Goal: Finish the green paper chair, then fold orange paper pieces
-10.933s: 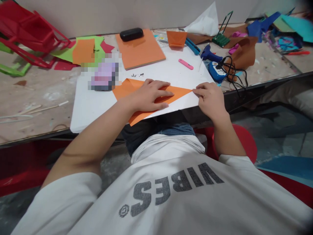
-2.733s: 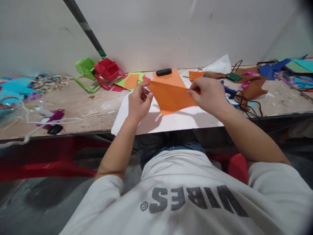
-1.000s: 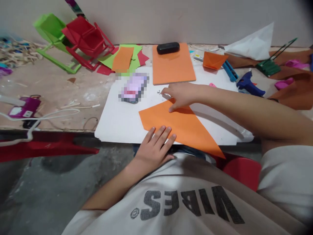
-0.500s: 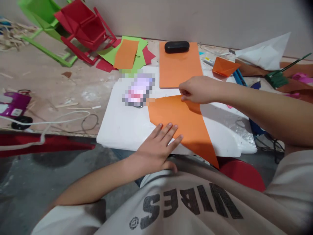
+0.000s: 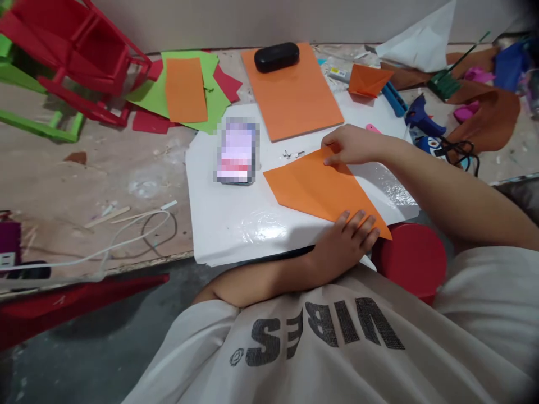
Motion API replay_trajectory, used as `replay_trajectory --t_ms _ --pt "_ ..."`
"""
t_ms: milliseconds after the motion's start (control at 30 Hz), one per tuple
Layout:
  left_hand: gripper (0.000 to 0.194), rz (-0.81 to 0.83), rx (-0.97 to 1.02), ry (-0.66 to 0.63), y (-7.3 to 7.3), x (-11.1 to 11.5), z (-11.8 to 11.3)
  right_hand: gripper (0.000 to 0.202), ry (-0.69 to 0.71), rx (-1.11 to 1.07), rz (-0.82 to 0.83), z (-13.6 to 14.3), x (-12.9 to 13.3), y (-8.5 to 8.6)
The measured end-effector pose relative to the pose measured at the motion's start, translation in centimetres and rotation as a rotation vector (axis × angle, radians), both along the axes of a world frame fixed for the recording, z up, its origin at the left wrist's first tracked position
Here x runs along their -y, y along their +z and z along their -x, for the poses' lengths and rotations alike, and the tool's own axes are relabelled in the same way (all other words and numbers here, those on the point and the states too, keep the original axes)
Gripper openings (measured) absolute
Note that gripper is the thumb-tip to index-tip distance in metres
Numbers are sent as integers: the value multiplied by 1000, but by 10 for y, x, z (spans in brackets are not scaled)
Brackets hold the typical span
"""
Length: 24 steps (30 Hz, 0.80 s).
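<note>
An angular sheet of orange paper [image 5: 314, 185] lies on the white board [image 5: 227, 224], with its right corner sticking out past the board's near edge. My right hand [image 5: 351, 145] is closed in a pinch on the sheet's far edge. At the near edge, my left hand [image 5: 343, 247] rests with fingers stretched out over the paper close to that right corner. Between the sheet and a larger stack of orange paper [image 5: 295, 95] lie a few tiny scraps [image 5: 292, 154]. A phone [image 5: 238, 151] with a blurred screen is left of the sheet.
A black case [image 5: 277, 57] sits on the orange stack. Red [image 5: 96, 56] and green chair models stand at far left beside coloured paper pieces [image 5: 185, 90]. A folded orange piece [image 5: 368, 81], a blue cutter [image 5: 394, 100] and a blue glue gun [image 5: 423, 115] lie at right. A red stool [image 5: 410, 261] is below.
My left hand has slid right along the sheet's near edge toward its corner. The right hand still pinches the far edge. The view has shifted right, and the sheet looks turned slightly.
</note>
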<state>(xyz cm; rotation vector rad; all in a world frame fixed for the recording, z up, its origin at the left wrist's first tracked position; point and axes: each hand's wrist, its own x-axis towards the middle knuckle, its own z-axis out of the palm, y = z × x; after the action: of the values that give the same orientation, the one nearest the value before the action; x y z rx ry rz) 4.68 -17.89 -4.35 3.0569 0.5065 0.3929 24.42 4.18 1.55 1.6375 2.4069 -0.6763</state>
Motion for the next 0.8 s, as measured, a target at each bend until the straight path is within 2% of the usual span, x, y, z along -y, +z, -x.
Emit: replay_trajectory --t_ms 67,100,167,200,267,333,400,500,567,600,667,800 --pt "62 43 26 -52 1 0 11 14 15 -22 -61 -1 7 -2" --pt "72 78 31 -58 2 0 21 15 23 -43 -135 -1 14 -5" --pt "99 136 17 15 1 0 45 17 35 -96 -359 -3 34 -11" --pt "105 138 5 67 -1 -1 56 19 42 -124 -483 -4 48 -15" --pt "110 127 -10 129 -4 -1 76 23 71 -175 -670 -7 79 -21" --pt "110 111 21 126 -5 -2 90 24 114 -196 -793 -12 110 -24" --pt "99 93 94 102 -2 -3 99 27 193 -198 -885 -20 134 -25" --pt "59 48 317 103 11 -7 111 34 299 -215 -919 -35 152 -26" --pt "31 -45 496 205 22 -10 116 32 369 -221 -883 -43 152 -28" --pt "31 -95 531 293 26 -10 116 29 402 -214 -868 -46 150 -30" --pt "48 -85 460 458 30 -11 113 22 457 -186 -863 -48 145 -32" --pt "68 133 260 603 20 -8 93 23 507 -176 -891 -43 137 -33"
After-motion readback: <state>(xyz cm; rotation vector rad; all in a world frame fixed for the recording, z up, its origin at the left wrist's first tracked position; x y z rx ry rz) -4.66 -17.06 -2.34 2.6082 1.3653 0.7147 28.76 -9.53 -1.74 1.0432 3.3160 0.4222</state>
